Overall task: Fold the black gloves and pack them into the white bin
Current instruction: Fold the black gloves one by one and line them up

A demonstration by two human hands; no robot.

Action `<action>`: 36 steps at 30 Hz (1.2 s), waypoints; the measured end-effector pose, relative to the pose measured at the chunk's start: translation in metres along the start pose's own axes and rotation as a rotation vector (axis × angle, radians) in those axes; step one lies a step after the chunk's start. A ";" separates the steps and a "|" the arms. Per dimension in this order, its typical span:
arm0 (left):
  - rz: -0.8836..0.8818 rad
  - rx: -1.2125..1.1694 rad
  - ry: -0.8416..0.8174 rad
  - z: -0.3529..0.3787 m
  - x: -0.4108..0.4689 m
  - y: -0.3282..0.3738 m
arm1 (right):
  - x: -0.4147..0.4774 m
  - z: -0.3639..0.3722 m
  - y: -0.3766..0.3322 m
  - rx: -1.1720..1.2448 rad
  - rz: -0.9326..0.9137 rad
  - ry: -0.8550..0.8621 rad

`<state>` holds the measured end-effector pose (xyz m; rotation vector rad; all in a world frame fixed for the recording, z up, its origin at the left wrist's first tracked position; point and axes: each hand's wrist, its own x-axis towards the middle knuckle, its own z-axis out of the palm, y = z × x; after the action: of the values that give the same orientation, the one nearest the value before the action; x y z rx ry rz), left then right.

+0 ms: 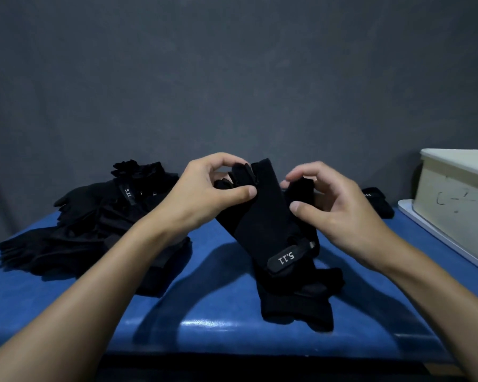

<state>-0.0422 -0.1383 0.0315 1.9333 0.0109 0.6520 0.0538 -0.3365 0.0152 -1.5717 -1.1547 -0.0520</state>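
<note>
Far left, on the blue padded tabletop (204,312): loose heap of black fabric gloves (94,230), unfolded and overlapping, one pale-lettered tab showing on top. Next, left hand (213,186), raised above the tabletop, thumb and curled fingers pinching the finger end of a soft black fabric glove (268,216). Held up at centre, tilted, finger end high and away, lettered wrist strap (284,259) low and toward the camera. Beneath it, second black glove lying flat (295,304) on the tabletop; touching or just apart, cannot tell, black on black. Right of that, right hand (334,205), fingers curled, thumb pressed to the held glove's right edge, fingertips pinching dark fabric behind it; one layer or two there, cannot tell. Further right, small dark glove piece (378,201) on the tabletop, near the white rectangular plastic bin (453,194) at the right edge, set on a flat white tray (425,224); inside of the bin not visible. Handling, as judged: light, limp, no stiffness apart from the strap; likely to sag and spring out of a fold unless pinched flat; cloth grippy enough, not fragile. Best taken at opposite ends, finger end and cuff, then pressed along the crease; strap a firm spot for the carry to the bin.
</note>
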 end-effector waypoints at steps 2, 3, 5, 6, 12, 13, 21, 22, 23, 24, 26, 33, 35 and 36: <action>0.005 -0.015 -0.013 0.003 0.000 0.002 | -0.002 -0.003 -0.001 -0.035 -0.013 -0.017; 0.008 -0.019 -0.024 0.005 0.000 0.003 | -0.003 -0.005 -0.001 -0.044 -0.015 -0.022; 0.017 -0.024 -0.046 0.008 0.000 0.006 | -0.005 -0.008 0.000 -0.070 -0.023 -0.032; 0.025 -0.024 -0.053 0.010 0.000 0.007 | -0.006 -0.009 -0.001 -0.068 -0.019 -0.045; -0.029 -0.019 -0.111 0.016 -0.001 0.000 | -0.015 -0.016 0.000 -0.057 0.029 0.017; -0.061 -0.015 -0.126 0.017 -0.002 -0.005 | -0.016 -0.018 0.001 -0.034 0.042 0.041; -0.184 -0.289 -0.100 0.035 -0.004 -0.023 | -0.032 -0.029 0.009 -0.235 0.181 0.046; -0.178 -0.280 -0.077 0.037 -0.004 -0.024 | -0.033 -0.029 0.008 -0.306 0.192 0.021; -0.179 -0.278 -0.061 0.038 -0.005 -0.024 | -0.035 -0.029 0.008 -0.314 0.215 0.008; -0.190 -0.280 -0.055 0.040 -0.005 -0.025 | -0.036 -0.028 0.007 -0.268 0.251 0.004; -0.232 -0.283 -0.063 0.044 -0.007 -0.027 | -0.038 -0.028 0.009 -0.155 0.335 0.011; -0.404 -0.111 -0.189 0.055 -0.019 -0.040 | -0.047 -0.023 0.031 -0.414 0.455 -0.192; -0.405 -0.061 -0.212 0.055 -0.020 -0.043 | -0.047 -0.021 0.031 -0.469 0.455 -0.225; -0.406 -0.040 -0.213 0.056 -0.020 -0.044 | -0.047 -0.020 0.031 -0.468 0.458 -0.233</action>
<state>-0.0225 -0.1710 -0.0316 1.8780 0.2485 0.1746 0.0608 -0.3782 -0.0276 -2.2784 -0.9711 0.1804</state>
